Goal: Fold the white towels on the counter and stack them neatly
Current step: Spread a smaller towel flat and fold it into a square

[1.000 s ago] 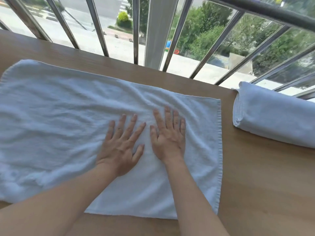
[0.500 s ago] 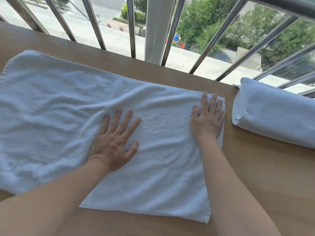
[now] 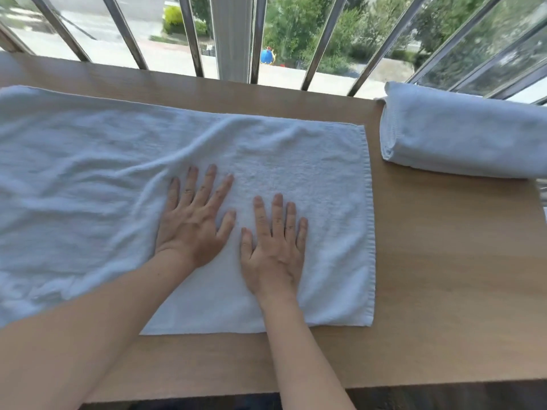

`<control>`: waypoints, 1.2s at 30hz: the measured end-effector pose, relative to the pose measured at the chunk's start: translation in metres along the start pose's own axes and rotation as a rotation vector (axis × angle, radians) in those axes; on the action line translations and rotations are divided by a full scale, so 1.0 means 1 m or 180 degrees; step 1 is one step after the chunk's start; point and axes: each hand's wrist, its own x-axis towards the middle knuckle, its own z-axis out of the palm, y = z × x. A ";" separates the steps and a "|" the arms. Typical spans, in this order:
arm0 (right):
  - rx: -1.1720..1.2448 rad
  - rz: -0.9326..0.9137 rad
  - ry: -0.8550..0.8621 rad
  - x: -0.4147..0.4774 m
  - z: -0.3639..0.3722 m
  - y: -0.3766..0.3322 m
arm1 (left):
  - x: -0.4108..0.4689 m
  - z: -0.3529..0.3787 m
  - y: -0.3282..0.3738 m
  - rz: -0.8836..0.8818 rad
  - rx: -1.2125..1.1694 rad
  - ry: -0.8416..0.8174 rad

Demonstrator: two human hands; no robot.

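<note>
A white towel [image 3: 88,179] lies spread flat across the wooden counter [image 3: 444,276], with wrinkles on its left half and a smoother right half. My left hand [image 3: 195,220] rests palm down on the towel's middle, fingers spread. Just to its right, my right hand [image 3: 273,250] lies flat on the towel as well, fingers apart, a little nearer to me. A second white towel [image 3: 461,134], folded into a thick bundle, sits on the counter at the far right, apart from the spread one.
Metal window bars [image 3: 192,34] and a white post [image 3: 231,37] rise right behind the counter's far edge. The counter's front edge [image 3: 414,386] runs along the bottom. Bare wood shows between the two towels.
My right hand has slid back left from the towel's right edge to beside my left hand. My left hand stays pressed on the towel's middle.
</note>
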 end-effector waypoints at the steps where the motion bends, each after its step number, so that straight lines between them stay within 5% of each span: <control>1: -0.0075 0.0072 -0.0045 -0.004 -0.001 0.009 | 0.000 0.000 0.000 0.0005 0.0003 0.0009; 16: -0.0331 0.1178 0.0069 -0.060 -0.029 0.136 | -0.005 -0.002 0.001 0.0105 -0.0378 0.0155; 23: 0.0459 0.0534 0.0419 -0.047 -0.008 -0.004 | -0.050 -0.024 -0.011 0.0418 -0.2048 0.0655; 28: 0.0652 -0.0086 0.0134 -0.023 0.024 -0.111 | -0.085 -0.012 -0.060 0.0273 -0.1153 0.0514; 36: -0.0063 0.0070 0.0021 -0.021 0.044 -0.125 | -0.058 -0.006 -0.110 0.0670 -0.0600 0.0052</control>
